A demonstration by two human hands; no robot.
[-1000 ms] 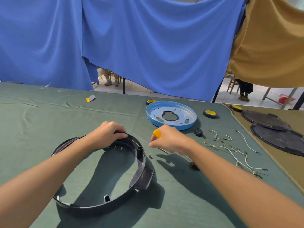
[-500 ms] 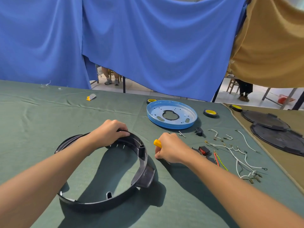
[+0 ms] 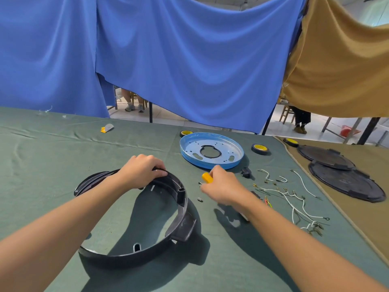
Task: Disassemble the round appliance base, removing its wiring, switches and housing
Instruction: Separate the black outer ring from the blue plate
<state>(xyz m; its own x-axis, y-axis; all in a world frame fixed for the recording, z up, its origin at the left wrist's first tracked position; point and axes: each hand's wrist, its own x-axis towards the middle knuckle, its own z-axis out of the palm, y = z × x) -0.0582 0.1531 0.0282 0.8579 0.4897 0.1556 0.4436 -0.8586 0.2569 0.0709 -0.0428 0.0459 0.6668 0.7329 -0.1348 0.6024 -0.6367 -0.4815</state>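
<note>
The black ring-shaped housing (image 3: 179, 226) lies on the green cloth in front of me. My left hand (image 3: 141, 170) grips its far rim, fingers curled over the edge. My right hand (image 3: 221, 185) hovers just right of the ring and holds a yellow-handled screwdriver (image 3: 207, 177), whose shaft is hidden under the hand. Small screws (image 3: 200, 199) lie between the ring and that hand. Removed white wires (image 3: 294, 199) with terminals and a small black switch (image 3: 245, 172) lie further right. The blue metal base plate (image 3: 211, 150) sits behind them.
Rolls of tape (image 3: 260, 148) flank the blue plate. Two black round covers (image 3: 345, 180) rest on the tan cloth at the right. A grey-and-yellow scrap (image 3: 107, 127) lies far left. Blue and tan curtains hang behind the table; a person's legs show below them.
My right hand with the screwdriver has moved slightly away from the ring, toward the wires. My left hand keeps its hold on the ring's rim.
</note>
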